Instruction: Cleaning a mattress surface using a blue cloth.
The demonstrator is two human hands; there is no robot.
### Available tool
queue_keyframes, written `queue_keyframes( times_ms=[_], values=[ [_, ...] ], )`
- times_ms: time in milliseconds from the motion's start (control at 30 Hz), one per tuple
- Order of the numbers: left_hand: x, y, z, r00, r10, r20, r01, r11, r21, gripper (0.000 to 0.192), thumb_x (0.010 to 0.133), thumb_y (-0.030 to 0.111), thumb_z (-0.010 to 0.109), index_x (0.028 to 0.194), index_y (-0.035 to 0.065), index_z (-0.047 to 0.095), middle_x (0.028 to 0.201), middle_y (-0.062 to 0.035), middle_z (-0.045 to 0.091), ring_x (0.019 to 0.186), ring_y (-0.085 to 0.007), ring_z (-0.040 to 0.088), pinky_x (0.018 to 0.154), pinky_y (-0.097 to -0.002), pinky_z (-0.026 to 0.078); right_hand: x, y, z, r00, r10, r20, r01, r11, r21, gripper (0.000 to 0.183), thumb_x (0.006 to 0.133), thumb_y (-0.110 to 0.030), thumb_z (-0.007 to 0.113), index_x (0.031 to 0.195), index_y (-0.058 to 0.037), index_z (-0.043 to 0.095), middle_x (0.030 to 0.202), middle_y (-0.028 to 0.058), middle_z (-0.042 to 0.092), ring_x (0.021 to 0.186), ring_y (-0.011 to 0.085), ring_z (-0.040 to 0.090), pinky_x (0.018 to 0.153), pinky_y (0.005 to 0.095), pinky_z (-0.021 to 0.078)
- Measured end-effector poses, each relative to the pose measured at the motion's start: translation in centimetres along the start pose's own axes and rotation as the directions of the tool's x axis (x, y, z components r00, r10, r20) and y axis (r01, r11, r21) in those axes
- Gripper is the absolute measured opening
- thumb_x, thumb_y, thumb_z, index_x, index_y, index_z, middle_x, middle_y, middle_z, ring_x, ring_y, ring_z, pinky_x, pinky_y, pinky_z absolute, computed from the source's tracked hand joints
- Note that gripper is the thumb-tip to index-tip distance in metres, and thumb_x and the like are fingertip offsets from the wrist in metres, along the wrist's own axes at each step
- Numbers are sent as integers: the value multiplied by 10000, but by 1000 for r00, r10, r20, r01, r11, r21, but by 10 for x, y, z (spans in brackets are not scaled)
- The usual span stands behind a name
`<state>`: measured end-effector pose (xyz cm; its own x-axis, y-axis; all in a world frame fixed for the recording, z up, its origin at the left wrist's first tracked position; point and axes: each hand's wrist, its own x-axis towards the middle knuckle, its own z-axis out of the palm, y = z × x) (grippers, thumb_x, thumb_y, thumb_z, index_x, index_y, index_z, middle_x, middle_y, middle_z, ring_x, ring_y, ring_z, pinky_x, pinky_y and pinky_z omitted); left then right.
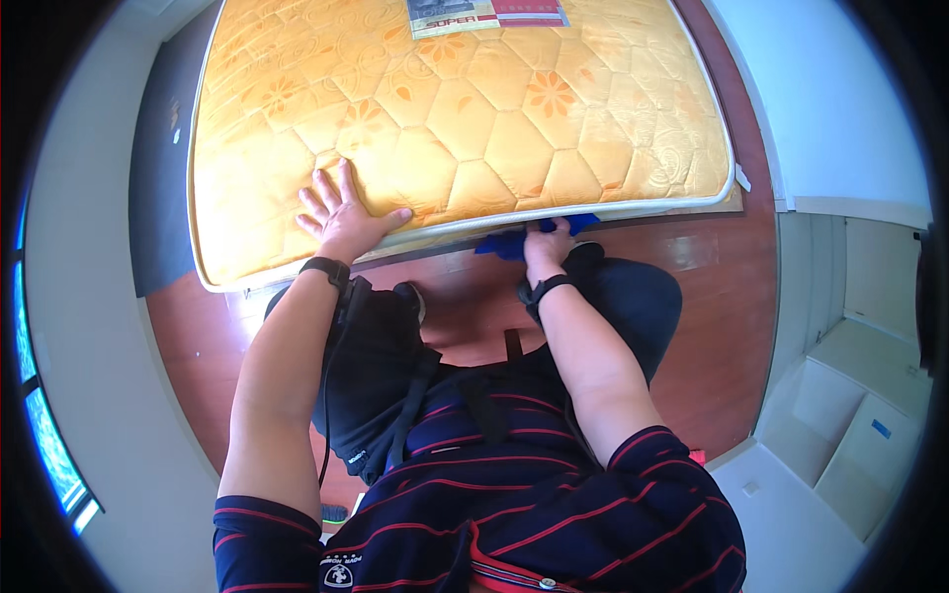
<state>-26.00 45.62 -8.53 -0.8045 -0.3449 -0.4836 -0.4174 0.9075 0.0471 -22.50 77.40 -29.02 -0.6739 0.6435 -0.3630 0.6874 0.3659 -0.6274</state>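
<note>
A yellow quilted mattress (474,126) with orange flowers and white edge piping lies before me. My left hand (347,221) rests on its top near the front edge, fingers spread. Just below the front edge, my right hand (547,241) holds a dark blue cloth (504,244) against the mattress side; its fingertips are partly hidden. Part of the cloth shows on both sides of that hand. A printed label (489,16) lies on the mattress at the top of the view.
Reddish-brown wooden floor (474,304) surrounds my feet and the mattress. A dark grey sheet or board (167,185) lies along the left side. Pale walls stand left and right, with a white cabinet (838,415) at lower right. A brush (335,513) lies on the floor behind me.
</note>
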Motion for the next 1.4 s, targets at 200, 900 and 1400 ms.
queue_keyframes(
  times_ms=[200, 900, 1400],
  values=[
    [0, 10, -2, 1000, 9, -7, -8, 1000, 8, 1465, 767, 845, 809, 1807, 239, -28, 1853, -257, -130, 1674, -565, -153, 1305, -739, -40, -62, -21, 62, 983, -6, 181, -1, 999, 39, 623, 883, -162, 923, 1380, 8, 588, 1309, 230, 746, 1251, 362, 715, 1126, 428, 526],
    [1, -9, 6, 1000, -9, -21, 9, 1000, -13, 1484, 743, 880, 801, 1809, 236, -5, 1849, -271, -126, 1670, -580, -145, 1284, -767, -34, -46, -36, 8, 976, 54, 209, -170, 791, 588, 630, 949, -20, 821, 1468, -21, 464, 1454, 168, 618, 1330, 292, 615, 1154, 412, 484],
    [6, -2, 10, 1000, 20, -24, -20, 1000, 6, 1509, 726, 912, 785, 1808, 223, -9, 1846, -283, -125, 1667, -580, -159, 1275, -780, -52, -165, -68, 124, 726, -102, 680, -460, 663, 591, 610, 942, -93, 828, 1498, -45, 580, 1366, 117, 721, 1237, 229, 709, 1011, 383, 581]
  ],
)
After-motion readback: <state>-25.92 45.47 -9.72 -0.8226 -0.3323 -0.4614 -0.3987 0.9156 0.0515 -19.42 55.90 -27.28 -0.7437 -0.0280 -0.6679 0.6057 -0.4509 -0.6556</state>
